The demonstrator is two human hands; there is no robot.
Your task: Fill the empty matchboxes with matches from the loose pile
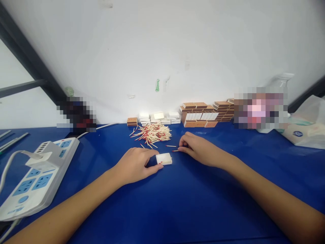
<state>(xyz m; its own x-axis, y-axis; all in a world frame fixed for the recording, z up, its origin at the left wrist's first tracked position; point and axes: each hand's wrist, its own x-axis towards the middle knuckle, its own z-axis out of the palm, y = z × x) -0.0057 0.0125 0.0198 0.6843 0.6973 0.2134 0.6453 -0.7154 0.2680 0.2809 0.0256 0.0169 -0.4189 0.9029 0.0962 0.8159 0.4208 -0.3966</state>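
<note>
My left hand (135, 165) rests on the blue table with thumb and fingers closed on a small white matchbox tray (164, 158). My right hand (196, 148) lies just right of it, fingertips pinched on a red-tipped match (175, 150) lying on the table. A loose pile of matches (152, 133) sits just behind both hands. A single match (170, 146) lies between the pile and my right hand.
White trays (159, 117) and stacked brown matchboxes (207, 113) line the wall. A white power strip (38, 176) with a plugged charger sits at the left. A plastic bag (306, 125) lies at the right edge. The blue table (177, 203) spreads in front.
</note>
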